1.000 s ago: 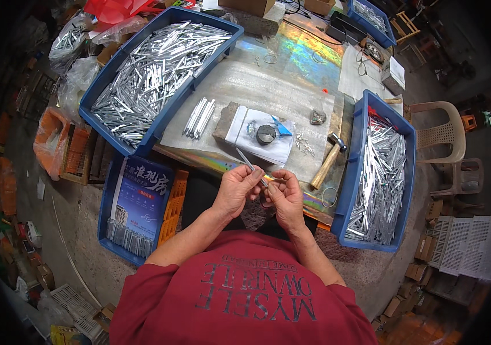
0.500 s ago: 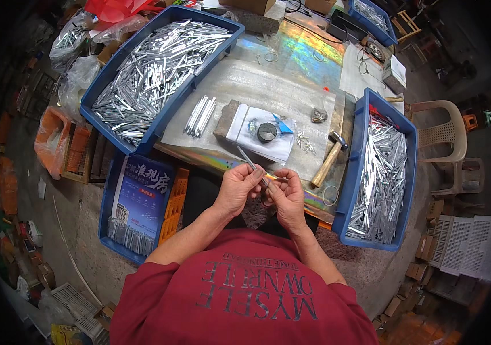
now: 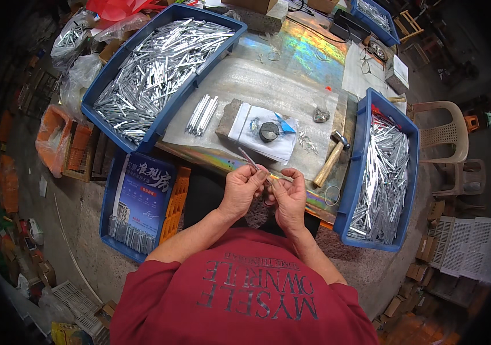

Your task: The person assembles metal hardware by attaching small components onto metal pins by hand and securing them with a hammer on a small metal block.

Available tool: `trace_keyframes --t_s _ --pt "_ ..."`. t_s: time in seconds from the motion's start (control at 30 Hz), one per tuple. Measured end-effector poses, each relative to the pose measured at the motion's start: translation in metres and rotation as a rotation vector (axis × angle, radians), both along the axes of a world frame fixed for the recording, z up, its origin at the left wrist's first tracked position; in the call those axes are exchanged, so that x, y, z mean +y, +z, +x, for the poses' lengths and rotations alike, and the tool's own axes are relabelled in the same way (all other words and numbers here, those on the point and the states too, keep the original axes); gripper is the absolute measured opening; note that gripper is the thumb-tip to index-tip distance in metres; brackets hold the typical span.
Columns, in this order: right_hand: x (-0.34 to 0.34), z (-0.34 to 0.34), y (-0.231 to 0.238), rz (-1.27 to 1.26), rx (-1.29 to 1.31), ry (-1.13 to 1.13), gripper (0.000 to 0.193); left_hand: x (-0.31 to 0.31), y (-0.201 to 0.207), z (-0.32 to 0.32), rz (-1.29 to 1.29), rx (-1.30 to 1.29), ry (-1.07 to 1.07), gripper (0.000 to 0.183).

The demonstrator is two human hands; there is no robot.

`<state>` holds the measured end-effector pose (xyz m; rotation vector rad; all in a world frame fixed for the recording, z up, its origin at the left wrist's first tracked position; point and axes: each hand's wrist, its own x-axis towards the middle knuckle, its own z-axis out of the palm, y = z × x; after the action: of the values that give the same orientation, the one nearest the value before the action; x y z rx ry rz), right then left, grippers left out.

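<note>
My left hand (image 3: 241, 188) is closed in a pinch on a slim silver metal rod (image 3: 246, 155), whose far end sticks out up and to the left past the table edge. Against it, my right hand (image 3: 289, 198) is also pinched shut, fingertips meeting the left ones near the rod's near end; whatever they grip is hidden. Just beyond lies a stone block topped with white paper (image 3: 248, 138), bearing a dark round piece (image 3: 268, 132). Small metal pins (image 3: 307, 141) are scattered to its right, beside a hammer (image 3: 330, 162). Several similar rods (image 3: 202, 116) lie side by side on the left.
A large blue bin (image 3: 198, 80) heaped with silver rods stands at the left, another blue bin (image 3: 347, 195) at the right. A small clear bag (image 3: 321, 114) and a wire loop (image 3: 332, 195) rest on the table. Beyond the right bin is a plastic chair (image 3: 444, 138).
Both hands stay together with only a slight shift of the fingers. The rod has turned a little in the left hand's grip. The whole view has shifted slightly.
</note>
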<state>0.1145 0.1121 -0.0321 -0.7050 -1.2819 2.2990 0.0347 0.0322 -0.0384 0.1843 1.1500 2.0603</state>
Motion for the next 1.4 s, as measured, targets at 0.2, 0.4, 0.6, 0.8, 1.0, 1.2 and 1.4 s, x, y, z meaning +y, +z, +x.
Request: trace_keyframes --t_s 0.2,0.4,0.6,0.8,1.0,1.2,1.4 --pt "0.001 0.000 0.003 -0.014 -0.066 0.016 0.018 -0.002 -0.004 -0.003 -0.005 -0.084 0.028 0.014" --pt "0.001 0.004 -0.004 0.069 -0.148 0.115 0.012 -0.001 -0.006 -0.005 -0.007 -0.076 0.044 0.014" --pt "0.002 0.002 -0.009 0.095 -0.115 0.139 0.013 0.000 -0.003 -0.003 -0.003 -0.067 0.038 0.013" --pt "0.000 -0.003 0.004 0.004 -0.135 0.121 0.015 0.003 -0.003 -0.011 0.002 -0.049 0.068 0.013" --pt "0.005 0.003 -0.003 0.048 -0.130 0.103 0.018 0.024 -0.007 -0.055 -0.106 0.351 0.166 0.014" --pt "0.003 0.011 -0.015 0.064 -0.138 0.099 0.017 0.042 -0.007 -0.072 -0.259 0.730 0.242 0.011" --pt "0.003 0.015 -0.020 0.118 -0.168 0.087 0.016 0.046 -0.007 -0.074 -0.303 0.755 0.240 0.014"
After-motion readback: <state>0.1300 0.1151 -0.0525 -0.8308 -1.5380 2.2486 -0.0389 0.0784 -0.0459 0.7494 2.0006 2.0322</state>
